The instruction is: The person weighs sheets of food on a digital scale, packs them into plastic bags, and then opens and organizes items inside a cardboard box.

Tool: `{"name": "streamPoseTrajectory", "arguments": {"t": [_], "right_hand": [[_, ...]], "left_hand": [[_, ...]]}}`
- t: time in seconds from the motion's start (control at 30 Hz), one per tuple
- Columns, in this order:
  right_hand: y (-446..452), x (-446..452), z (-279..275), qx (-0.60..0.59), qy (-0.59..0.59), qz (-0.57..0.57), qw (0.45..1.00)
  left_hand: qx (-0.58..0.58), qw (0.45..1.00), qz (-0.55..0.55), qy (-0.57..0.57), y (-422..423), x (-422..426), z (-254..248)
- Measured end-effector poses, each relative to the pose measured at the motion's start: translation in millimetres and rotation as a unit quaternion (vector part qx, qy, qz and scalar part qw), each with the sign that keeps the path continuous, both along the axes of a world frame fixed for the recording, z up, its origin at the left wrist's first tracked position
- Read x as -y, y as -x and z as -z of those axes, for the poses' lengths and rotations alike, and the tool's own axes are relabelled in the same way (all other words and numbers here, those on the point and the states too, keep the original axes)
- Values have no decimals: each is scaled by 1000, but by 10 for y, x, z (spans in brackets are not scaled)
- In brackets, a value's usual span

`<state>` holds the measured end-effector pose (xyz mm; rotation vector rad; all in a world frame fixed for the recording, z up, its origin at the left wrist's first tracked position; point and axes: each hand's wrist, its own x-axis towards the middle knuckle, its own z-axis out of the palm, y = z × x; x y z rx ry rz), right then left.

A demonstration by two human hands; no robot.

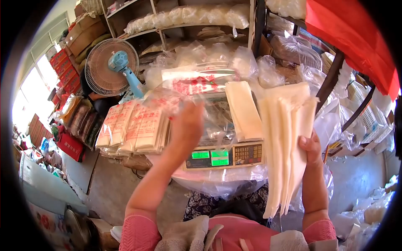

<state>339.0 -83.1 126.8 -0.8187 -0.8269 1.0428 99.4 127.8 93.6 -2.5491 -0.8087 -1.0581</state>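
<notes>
My right hand (310, 146) is closed on a stack of folded cream sheets (287, 146), held upright at the right of the scale. My left hand (188, 123) is raised over the scale's left side, its fingers pinched at a clear plastic bag with red print (165, 100); the fingers are blurred. One folded cream bundle (244, 111) lies on the scale (248, 154), whose green displays are lit. Left of it are packed bundles in red-printed bags (140, 127). Behind the scale lies a pile of red-printed bags (197, 83).
A blue fan (119, 62) stands at the back left, with a person partly hidden behind it. Shelves (180, 26) with plastic-wrapped goods line the back. Red cloth (356, 37) hangs at the upper right, near a dark metal frame (331, 75).
</notes>
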Motion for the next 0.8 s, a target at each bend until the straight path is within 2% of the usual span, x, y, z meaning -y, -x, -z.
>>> {"name": "streamPoseTrajectory", "arguments": {"t": [0.07, 0.1, 0.2, 0.3, 0.43, 0.53, 0.6, 0.7, 0.73, 0.8], "right_hand": [[-25, 37, 90, 15, 53, -5, 998], [58, 50, 67, 20, 70, -1, 997], [89, 51, 192, 104, 159, -53, 980], [243, -107, 328, 176, 211, -101, 956], [274, -442, 658, 152, 127, -47, 979], [267, -512, 662, 76, 112, 30, 990], [380, -462, 598, 38, 74, 65, 994], [468, -444, 695, 189, 20, 33, 981], [493, -397, 627, 165, 25, -1, 986], [495, -351, 518, 105, 18, 24, 994]], "left_hand": [[-99, 992, -6, 80, -15, 82, 626], [-137, 985, -16, 104, -22, 178, 710], [-139, 977, -45, 156, -8, 109, 661], [-20, 990, -8, 137, -31, 122, 270], [85, 993, 32, 80, -68, 242, 80], [58, 998, 29, 15, -12, 218, 147], [48, 997, 42, 33, 24, 162, 281], [56, 995, 63, 46, 0, 126, 335], [62, 995, 67, 49, -5, 127, 331], [101, 992, 59, 52, -22, 169, 241]]}}
